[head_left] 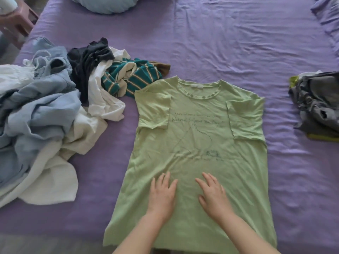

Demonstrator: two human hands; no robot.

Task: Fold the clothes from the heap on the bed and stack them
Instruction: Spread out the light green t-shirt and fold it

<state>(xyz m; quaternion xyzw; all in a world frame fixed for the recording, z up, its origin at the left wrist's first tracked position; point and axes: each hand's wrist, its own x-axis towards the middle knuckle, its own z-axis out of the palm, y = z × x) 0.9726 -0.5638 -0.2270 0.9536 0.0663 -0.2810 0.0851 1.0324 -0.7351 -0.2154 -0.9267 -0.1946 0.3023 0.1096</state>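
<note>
Flatly, both hands (187, 197) on soft, perhaps cotton, green T-shirt (200, 129).

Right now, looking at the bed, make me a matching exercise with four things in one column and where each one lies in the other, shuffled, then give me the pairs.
Things:
1. green T-shirt
2. heap of unfolded clothes
3. folded grey stack
4. pale blue pillow

Places:
A. far edge of the bed, near the top of the view
B. right side of the bed
C. spread flat in the middle, under both hands
D. left side of the bed

Pairs: 1-C, 2-D, 3-B, 4-A
</note>
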